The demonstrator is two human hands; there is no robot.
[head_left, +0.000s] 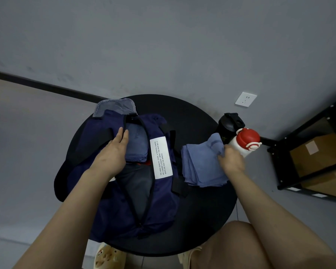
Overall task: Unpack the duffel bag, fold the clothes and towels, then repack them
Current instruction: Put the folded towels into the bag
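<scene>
The left hand (113, 152) reaches forward, fingers straight and together; the right hand (231, 160) is curled, pinching.

One head-worn wide-angle view looks steeply down from close above the round black bench (202, 220), facing the grey wall (163, 45).

Bare forearms (52, 220), sleeveless; cream clog (107, 257) on one foot

duffel bag (113, 200): dark blue cloth, smooth
towels (202, 166): soft blue cloth
table (202, 220): black, matt
bottle cap (247, 137): shiny red plastic
</scene>
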